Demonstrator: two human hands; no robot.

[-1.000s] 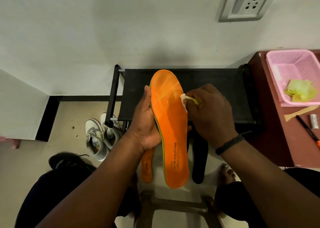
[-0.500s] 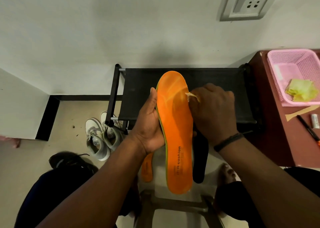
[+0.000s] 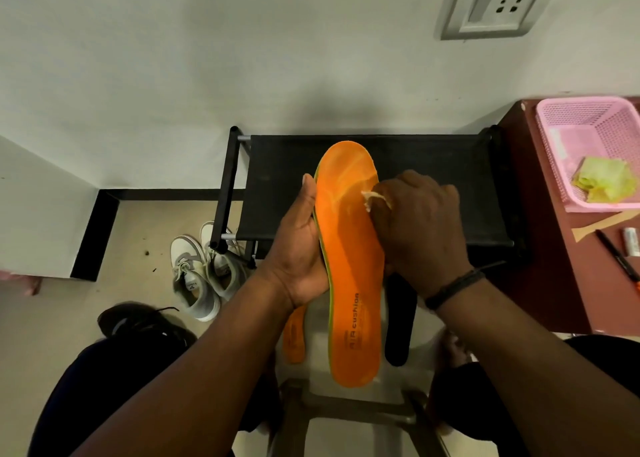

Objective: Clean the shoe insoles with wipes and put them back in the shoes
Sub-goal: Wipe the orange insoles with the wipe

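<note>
My left hand grips an orange insole by its left edge and holds it upright, toe end up, in front of me. My right hand pinches a crumpled pale wipe and presses it on the insole's upper right part. A second orange insole and a black insole lie below, partly hidden behind the held one. A pair of grey-white sneakers stands on the floor at the left, and a black shoe lies nearer to me.
A black shoe rack stands against the wall behind the insole. At the right, a dark red table carries a pink basket with yellow-green wipes, a pen and a small tube.
The insole has shifted slightly right and lower in my left hand. My right hand with the wipe has moved up and right along the insole's upper part.
</note>
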